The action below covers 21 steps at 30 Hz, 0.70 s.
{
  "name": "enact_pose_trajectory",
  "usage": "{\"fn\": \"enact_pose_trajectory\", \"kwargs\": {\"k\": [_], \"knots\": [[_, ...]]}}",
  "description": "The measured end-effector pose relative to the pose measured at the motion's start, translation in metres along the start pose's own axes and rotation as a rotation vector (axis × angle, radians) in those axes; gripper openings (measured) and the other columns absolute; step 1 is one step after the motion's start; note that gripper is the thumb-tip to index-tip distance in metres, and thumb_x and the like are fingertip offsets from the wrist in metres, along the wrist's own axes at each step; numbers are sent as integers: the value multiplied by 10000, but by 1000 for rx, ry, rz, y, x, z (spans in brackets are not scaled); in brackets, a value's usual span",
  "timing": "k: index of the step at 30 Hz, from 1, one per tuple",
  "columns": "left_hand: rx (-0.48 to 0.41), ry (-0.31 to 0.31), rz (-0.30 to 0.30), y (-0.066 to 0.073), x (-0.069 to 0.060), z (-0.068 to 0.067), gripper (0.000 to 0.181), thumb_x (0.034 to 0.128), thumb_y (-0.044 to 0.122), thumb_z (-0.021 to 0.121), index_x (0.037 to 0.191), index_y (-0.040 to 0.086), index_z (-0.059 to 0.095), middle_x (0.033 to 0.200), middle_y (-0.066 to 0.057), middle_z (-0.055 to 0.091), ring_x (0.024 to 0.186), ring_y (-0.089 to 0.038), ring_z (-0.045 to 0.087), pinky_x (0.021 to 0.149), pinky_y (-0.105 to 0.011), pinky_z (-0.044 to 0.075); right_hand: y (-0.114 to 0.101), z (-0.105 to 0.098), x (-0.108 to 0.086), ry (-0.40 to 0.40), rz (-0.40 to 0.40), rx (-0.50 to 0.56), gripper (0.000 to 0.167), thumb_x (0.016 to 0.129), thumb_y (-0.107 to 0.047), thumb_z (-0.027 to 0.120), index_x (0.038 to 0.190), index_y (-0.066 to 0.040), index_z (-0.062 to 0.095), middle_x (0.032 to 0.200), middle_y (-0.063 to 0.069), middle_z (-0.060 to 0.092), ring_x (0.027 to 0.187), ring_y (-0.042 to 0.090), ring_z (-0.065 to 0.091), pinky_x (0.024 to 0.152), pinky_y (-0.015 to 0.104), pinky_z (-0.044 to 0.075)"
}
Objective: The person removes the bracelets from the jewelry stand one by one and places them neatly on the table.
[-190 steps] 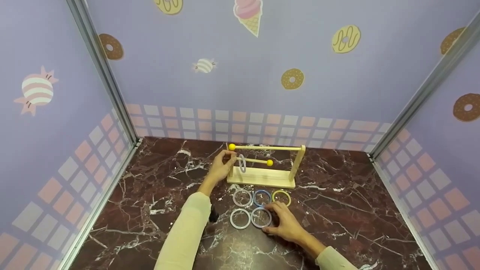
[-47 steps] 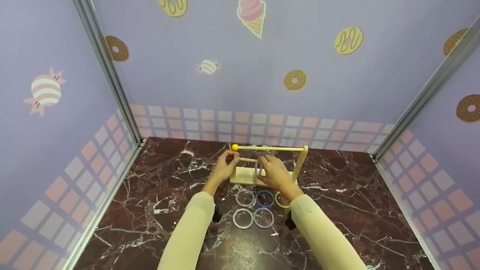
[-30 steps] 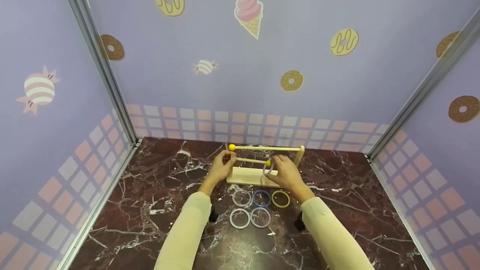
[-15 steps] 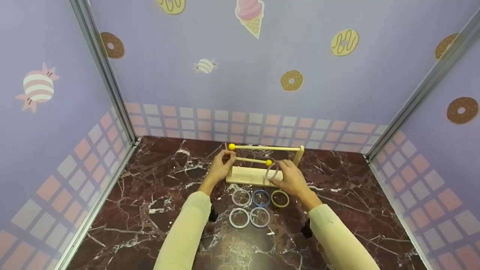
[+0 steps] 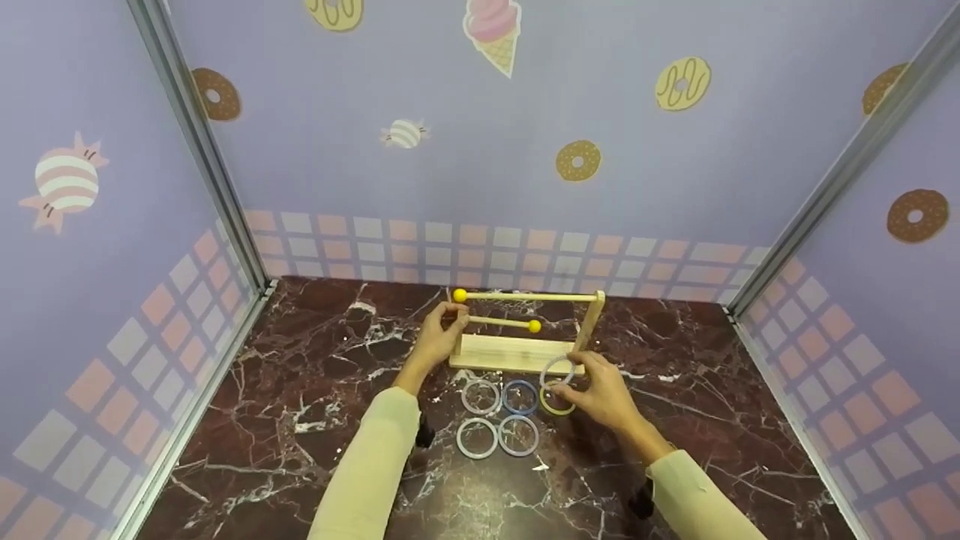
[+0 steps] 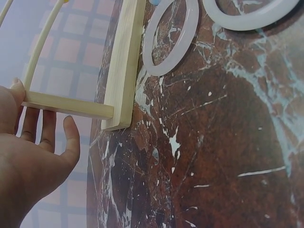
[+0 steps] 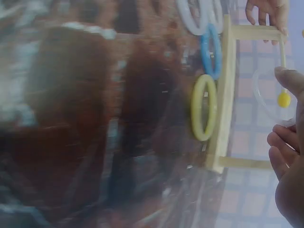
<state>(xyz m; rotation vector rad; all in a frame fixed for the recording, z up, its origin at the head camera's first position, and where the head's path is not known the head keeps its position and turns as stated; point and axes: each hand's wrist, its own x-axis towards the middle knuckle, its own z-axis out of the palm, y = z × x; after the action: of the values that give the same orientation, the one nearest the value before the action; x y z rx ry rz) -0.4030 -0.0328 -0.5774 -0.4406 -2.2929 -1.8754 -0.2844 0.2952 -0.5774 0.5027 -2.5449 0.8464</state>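
A wooden stand point(image 5: 517, 354) has two horizontal rods, each ending in a yellow ball. My left hand point(image 5: 435, 341) grips the top of its left post, at the root of the lower rod point(image 5: 499, 322); the thumb and fingers around the post show in the left wrist view. Between thumb and fingers, my right hand point(image 5: 604, 394) pinches a pale translucent ring point(image 5: 542, 373), tilted and off the rod. In the head view this ring overlaps the yellow ring point(image 5: 556, 413), which lies on the table in front of the stand.
Beside the yellow ring lie a blue ring point(image 5: 520, 414) and a pale ring point(image 5: 463, 397). Nearer to me are a white ring point(image 5: 477, 457) and a lilac-grey ring point(image 5: 518, 454). The dark marbled tabletop point(image 5: 337, 427) is enclosed by printed walls point(image 5: 510, 187).
The pale ring hung on the lower rod; my right hand took it, slid it rightward past the yellow ball, and brought it down toward me. My left hand stays on the post.
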Motion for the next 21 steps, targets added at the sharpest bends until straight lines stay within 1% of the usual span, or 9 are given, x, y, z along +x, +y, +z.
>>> {"fn": "enact_pose_trajectory", "kwargs": {"k": [3, 5, 10, 12, 17, 21], "knots": [[-11, 0, 10, -1, -3, -1, 259, 1045, 75, 663, 1252, -79, 639, 1213, -230, 692, 1127, -347, 645, 998, -442, 513, 1, -2, -12, 4, 36, 68, 621, 755, -278, 983, 1238, 5, 714, 1125, 156, 730, 1036, 351, 699, 883, 529, 562], [-15, -1, 18, -2, -3, 0, 257, 1046, 69, 657, 1251, -83, 635, 1210, -235, 691, 1120, -353, 645, 989, -443, 513, 2, -2, -21, 14, 53, 109, 626, 741, -264, 990, 1235, 6, 718, 1115, 139, 742, 1016, 350, 706, 884, 542, 561], [16, 12, 1, -2, -5, 1, 216, 1041, 78, 668, 1226, -32, 661, 1199, -195, 707, 1102, -316, 652, 981, -413, 516, 0, 1, -46, -2, 128, 177, 633, 714, -253, 1006, 1239, -29, 732, 1104, 80, 762, 958, 258, 706, 845, 504, 571], [29, 11, -5, -2, -5, 0, 218, 1042, 83, 669, 1230, -25, 661, 1208, -185, 707, 1106, -304, 651, 988, -407, 516, -2, 1, -54, -21, 158, 199, 626, 715, -262, 1007, 1234, -40, 738, 1111, 88, 766, 956, 220, 703, 843, 474, 575], [33, 8, -19, -3, -3, 0, 242, 1046, 93, 668, 1249, -37, 654, 1226, -178, 703, 1125, -294, 642, 1009, -402, 506, -5, 0, -67, -60, 175, 242, 612, 727, -245, 1000, 1232, -28, 730, 1131, 123, 759, 970, 223, 714, 872, 432, 594], [17, 14, -20, -1, -1, 1, 237, 1045, 90, 669, 1242, -41, 653, 1235, -195, 700, 1136, -304, 643, 1019, -410, 502, -5, 0, -75, -95, 183, 249, 616, 744, -280, 989, 1243, -37, 723, 1153, 137, 751, 1001, 256, 722, 893, 473, 596]]}}
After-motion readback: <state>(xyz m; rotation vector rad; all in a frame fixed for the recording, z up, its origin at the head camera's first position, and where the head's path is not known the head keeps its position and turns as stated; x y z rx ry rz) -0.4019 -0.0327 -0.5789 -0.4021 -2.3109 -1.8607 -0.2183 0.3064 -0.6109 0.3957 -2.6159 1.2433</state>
